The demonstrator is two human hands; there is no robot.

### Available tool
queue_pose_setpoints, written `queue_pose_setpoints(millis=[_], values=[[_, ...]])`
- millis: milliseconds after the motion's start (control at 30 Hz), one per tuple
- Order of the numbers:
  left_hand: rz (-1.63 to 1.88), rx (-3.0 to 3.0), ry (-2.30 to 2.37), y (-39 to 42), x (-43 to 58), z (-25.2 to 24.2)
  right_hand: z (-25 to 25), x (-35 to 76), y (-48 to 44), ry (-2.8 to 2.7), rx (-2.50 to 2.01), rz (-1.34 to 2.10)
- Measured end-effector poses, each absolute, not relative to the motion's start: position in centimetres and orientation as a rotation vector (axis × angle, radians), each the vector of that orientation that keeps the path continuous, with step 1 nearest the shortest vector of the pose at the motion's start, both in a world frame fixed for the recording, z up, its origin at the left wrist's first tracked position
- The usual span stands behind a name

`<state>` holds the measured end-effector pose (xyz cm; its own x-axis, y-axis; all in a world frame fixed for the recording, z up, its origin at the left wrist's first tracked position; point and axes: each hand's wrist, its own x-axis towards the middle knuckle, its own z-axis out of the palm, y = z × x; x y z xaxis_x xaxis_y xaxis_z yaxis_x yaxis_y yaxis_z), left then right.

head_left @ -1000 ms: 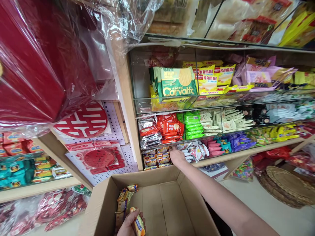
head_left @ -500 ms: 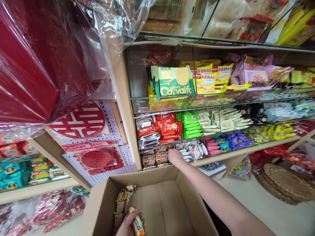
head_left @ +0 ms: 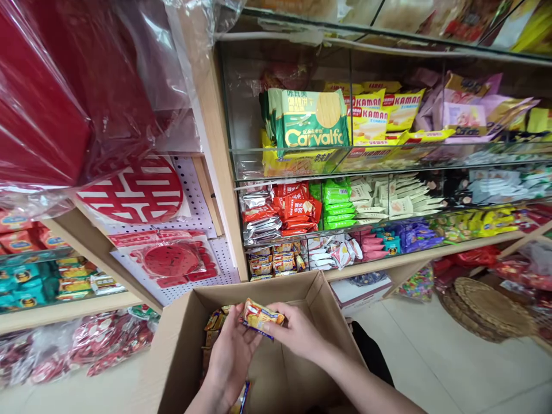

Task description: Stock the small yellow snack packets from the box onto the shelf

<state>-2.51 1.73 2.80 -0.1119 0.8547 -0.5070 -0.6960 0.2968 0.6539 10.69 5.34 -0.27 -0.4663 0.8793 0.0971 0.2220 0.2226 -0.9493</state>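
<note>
Above the cardboard box (head_left: 170, 359), my right hand (head_left: 302, 336) pinches a small yellow-orange wrapped snack packet (head_left: 261, 316) between thumb and fingers. My left hand (head_left: 230, 351) is cupped, palm up, with its fingers apart against the packet's left end. Inside the box, similar packets (head_left: 213, 322) stand along the left wall, partly hidden by my left hand. Another packet (head_left: 242, 398) shows below my left wrist. More packets of this kind (head_left: 282, 259) are stacked in the lowest shelf compartment, just beyond the box.
Glass-fronted shelves (head_left: 293, 164) with bright snack packs rise behind the box. A red plastic-wrapped item (head_left: 47, 109) hangs close at the upper left. Woven round trays (head_left: 491, 305) lie on the floor at right. A white box (head_left: 362, 290) sits under the shelf.
My right hand has come back from the lowest shelf to above the box, with a packet in it. My left hand has risen and opened beside it; the packet it held is no longer in its grasp.
</note>
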Motion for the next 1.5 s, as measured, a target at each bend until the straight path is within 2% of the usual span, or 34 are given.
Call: queue_pose_setpoints(millis=[100, 200, 300, 400, 500, 933, 1333, 1400, 1500], values=[[1.367, 0.321, 1.206, 1.5, -4.2, 2.5, -0.3, 11.9, 6.7, -1.827, -1.061, 1.258], [1.471, 0.665, 1.494, 1.0, -7.5, 1.8, -0.4, 13.7, 8.1, -1.859, -1.160, 1.110], [1.553, 0.968, 1.814, 0.4, -11.4, 1.1, -0.2, 15.7, 10.3, -1.871, -1.476, 0.706], [1.517, 0.987, 1.920, 0.2, -14.0, 0.4, 0.1, 16.9, 13.0, -1.890, -1.727, 0.270], [1.531, 0.892, 1.940, 0.3, -14.5, 0.1, 0.3, 16.6, 15.4, -2.008, -1.852, 0.087], [1.530, 0.841, 1.964, 0.3, -14.0, -0.1, 0.9, 14.4, 19.2, -2.159, -1.977, -0.055], [1.515, 0.895, 1.999, 0.3, -14.8, -1.2, 0.3, 13.1, 20.4, -2.127, -1.982, -0.022], [1.462, 1.044, 2.093, 0.0, -14.9, -1.4, 0.0, 13.1, 20.4, -2.139, -1.960, 0.004], [1.259, 1.760, 2.153, -0.1, -14.0, -1.4, -0.3, 13.1, 20.4, -2.157, -1.934, 0.037]])
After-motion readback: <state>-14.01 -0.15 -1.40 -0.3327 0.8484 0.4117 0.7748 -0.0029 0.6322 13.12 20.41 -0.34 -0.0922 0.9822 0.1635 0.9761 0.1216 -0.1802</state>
